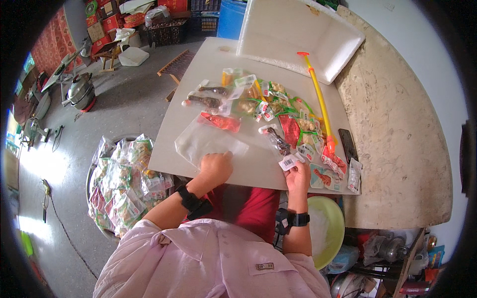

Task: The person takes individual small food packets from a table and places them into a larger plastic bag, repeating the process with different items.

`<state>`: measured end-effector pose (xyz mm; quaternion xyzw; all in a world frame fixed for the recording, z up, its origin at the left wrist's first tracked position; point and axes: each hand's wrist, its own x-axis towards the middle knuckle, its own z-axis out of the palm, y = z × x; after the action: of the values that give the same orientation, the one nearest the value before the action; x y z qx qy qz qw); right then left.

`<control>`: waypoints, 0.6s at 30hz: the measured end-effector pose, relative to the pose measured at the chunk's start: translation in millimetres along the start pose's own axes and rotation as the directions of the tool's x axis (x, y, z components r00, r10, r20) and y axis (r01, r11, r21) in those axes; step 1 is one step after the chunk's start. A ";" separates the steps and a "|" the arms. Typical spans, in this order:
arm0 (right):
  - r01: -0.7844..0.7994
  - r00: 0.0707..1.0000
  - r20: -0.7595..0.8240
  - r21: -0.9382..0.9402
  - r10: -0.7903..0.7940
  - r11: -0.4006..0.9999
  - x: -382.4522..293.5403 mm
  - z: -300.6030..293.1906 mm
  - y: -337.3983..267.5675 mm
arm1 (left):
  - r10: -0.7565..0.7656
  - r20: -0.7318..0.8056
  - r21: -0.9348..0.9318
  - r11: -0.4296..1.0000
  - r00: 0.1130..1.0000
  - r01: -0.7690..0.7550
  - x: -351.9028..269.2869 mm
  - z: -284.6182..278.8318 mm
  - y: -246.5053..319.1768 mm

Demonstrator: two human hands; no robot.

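Observation:
My left hand (217, 166) is closed on the near edge of a clear plastic bag (208, 143) lying flat on the table (257, 175). A red snack packet (220, 121) lies at the bag's far end; whether it is inside I cannot tell. My right hand (298, 176) holds the white label end of a clear vacuum pack with a dark piece of meat (278, 141). Beyond my hands lie several snack packs, among them dark meat packs (204, 101), green-edged packs (248, 107) and a red pack (289, 128).
A yellow hand pump (318, 93) and a phone (348, 144) lie at the right. A white foam box (294, 33) stands at the table's far edge. Filled bags (123, 186) heap in a tub on the floor at left; a green basin (328, 227) is below right.

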<state>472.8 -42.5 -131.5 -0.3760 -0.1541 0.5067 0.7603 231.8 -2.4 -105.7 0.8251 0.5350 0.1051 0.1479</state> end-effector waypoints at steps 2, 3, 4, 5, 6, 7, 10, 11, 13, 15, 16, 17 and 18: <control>-0.051 0.999 -0.003 -0.002 0.051 0.999 3.6 -4.4 1.3 | -0.009 0.008 0.016 1.000 1.000 0.009 0.2 1.9 0.0; -0.057 0.998 -0.003 -0.001 0.057 0.998 4.4 -3.7 1.2 | -0.016 0.004 0.018 1.000 1.000 0.016 0.5 4.1 -1.3; -0.062 0.998 -0.003 -0.001 0.062 0.998 5.3 -2.3 1.0 | -0.023 0.000 0.020 1.000 1.000 0.023 0.5 5.4 -2.2; -0.068 0.998 -0.002 0.000 0.068 0.998 6.1 -1.2 1.1 | -0.022 -0.004 0.012 1.000 1.000 0.022 0.0 5.3 -2.3; -0.059 0.998 -0.010 0.002 0.059 0.998 7.0 -0.4 1.0 | -0.020 -0.008 0.005 1.000 1.000 0.020 -0.4 4.8 -2.2; -0.049 0.999 -0.017 0.003 0.049 0.999 7.8 0.4 0.9 | -0.018 -0.013 -0.003 1.000 1.000 0.018 -0.6 4.3 -2.2; 0.023 0.996 0.087 -0.006 -0.023 1.000 9.8 5.8 1.3 | -0.019 -0.020 -0.038 0.999 1.000 0.018 2.2 10.0 -6.4; 0.056 0.988 0.142 -0.008 -0.054 0.998 10.0 7.2 1.7 | -0.014 -0.020 -0.033 0.999 1.000 0.014 2.6 10.4 -7.1; 0.057 0.989 0.134 -0.014 -0.055 0.998 10.8 -1.1 3.8 | -0.005 -0.021 -0.027 1.000 1.000 0.005 2.8 10.8 -7.4; 0.069 0.989 0.128 0.000 -0.068 0.998 7.6 -1.0 3.0 | -0.024 -0.026 -0.029 0.999 0.999 0.023 3.4 11.8 -7.9; 0.079 0.989 0.127 0.016 -0.080 0.997 4.0 2.2 -0.4 | -0.034 -0.028 -0.030 0.999 0.999 0.033 3.7 12.4 -8.2; 0.089 0.988 0.125 0.033 -0.092 0.996 -0.2 6.3 -4.2 | -0.043 0.006 -0.009 0.999 0.999 0.043 3.7 11.2 -7.8; 0.088 0.989 0.115 0.038 -0.092 0.995 -6.3 11.3 -10.0 | -0.047 0.038 0.013 0.999 0.998 0.046 3.8 6.8 -5.0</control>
<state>469.6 -45.5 -115.7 -0.3257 -0.2068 0.4954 0.7783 231.3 2.1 -113.7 0.8151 0.5519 0.0826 0.1553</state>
